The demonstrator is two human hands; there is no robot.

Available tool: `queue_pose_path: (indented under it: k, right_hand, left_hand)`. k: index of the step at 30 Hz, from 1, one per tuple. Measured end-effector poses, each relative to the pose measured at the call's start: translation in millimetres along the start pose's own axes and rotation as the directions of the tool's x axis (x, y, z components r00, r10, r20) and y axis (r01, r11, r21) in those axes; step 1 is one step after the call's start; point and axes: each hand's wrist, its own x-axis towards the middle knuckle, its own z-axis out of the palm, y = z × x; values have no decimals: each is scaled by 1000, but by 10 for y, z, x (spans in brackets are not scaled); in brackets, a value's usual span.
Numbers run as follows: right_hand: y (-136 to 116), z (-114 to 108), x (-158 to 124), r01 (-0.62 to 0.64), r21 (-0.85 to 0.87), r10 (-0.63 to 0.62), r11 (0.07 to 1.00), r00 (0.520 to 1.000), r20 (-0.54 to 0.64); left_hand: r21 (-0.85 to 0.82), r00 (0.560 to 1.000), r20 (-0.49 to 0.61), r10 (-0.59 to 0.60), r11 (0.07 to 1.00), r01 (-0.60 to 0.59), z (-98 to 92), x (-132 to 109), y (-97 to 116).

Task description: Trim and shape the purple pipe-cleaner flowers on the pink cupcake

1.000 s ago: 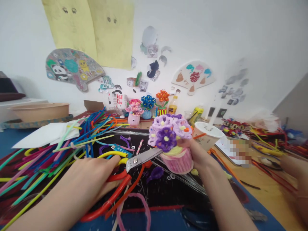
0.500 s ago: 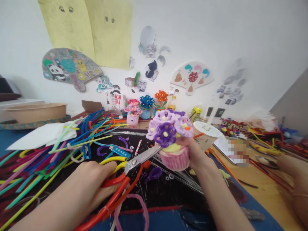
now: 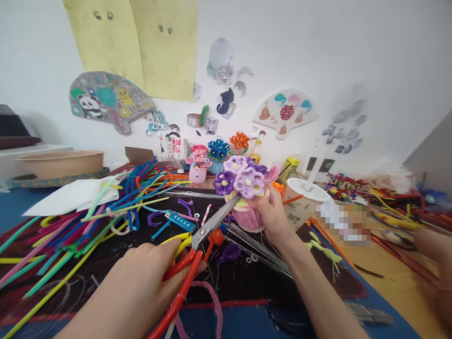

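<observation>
My left hand [image 3: 150, 270] is closed round the red and yellow handles of a pair of scissors [image 3: 215, 223]. The blades point up and right, their tips at the pale yellow rim of a small pink pot [image 3: 249, 219]. Held in my right hand [image 3: 273, 214], the pot carries lilac and dark purple pipe-cleaner flowers [image 3: 249, 182]. A pink loop and an orange flower show at its right side. Below the blades lie an orange pipe-cleaner piece [image 3: 216, 239] and a purple one [image 3: 229, 254] on the dark mat.
Many coloured pipe cleaners [image 3: 88, 221] heap on the left beside white paper [image 3: 67, 195]. Thin wires [image 3: 257, 247] cross the mat. Behind stand finished flower pots [image 3: 197, 174] and a lidded cup [image 3: 300, 207]. Another person's blurred hand [image 3: 432, 254] is at the right edge.
The pot has moved left and turned, showing a pink loop and orange flower on its right. The scissors have shifted slightly right and up with my left hand.
</observation>
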Motion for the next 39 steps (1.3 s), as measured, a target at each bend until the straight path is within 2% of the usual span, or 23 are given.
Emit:
queue_pose_path:
  k: [3,6,10,14,18,24,28,39]
  right_hand:
    - [28,44,-23,21,-10,-21,1000,1000,-21]
    - [69,71,-50,68,-48,-72,996,995,-67]
    - [46,95,-87,163,-190,-192,968,971,-143]
    - [-18,119,-108,274,-293,-337,916,921,-193]
    - [-14,134,-115,262,-211,-302,942,936,-182]
    - [-10,121,-98,166,-129,-189,978,961,-202]
    - [22,113,-69,183,-119,-206,976,952,-225]
    - [96,102,-55,181,-180,-219,967,951,-217]
  left_hand:
    - [177,992,95,-82,982,64,17,3,77]
    - [245,987,112,-118,966,88,43,19,141]
    - [194,986,116,-117,977,93,41,28,222]
    - [64,992,108,-62,996,55,12,32,257]
    - [-28,997,66,-37,999,39,-2,53,226]
    - [73,995,-7,-95,993,95,-22,24,169]
    - [105,985,-52,-164,980,169,-32,-25,164]
    - [142,985,-43,-167,975,172,-28,16,190]
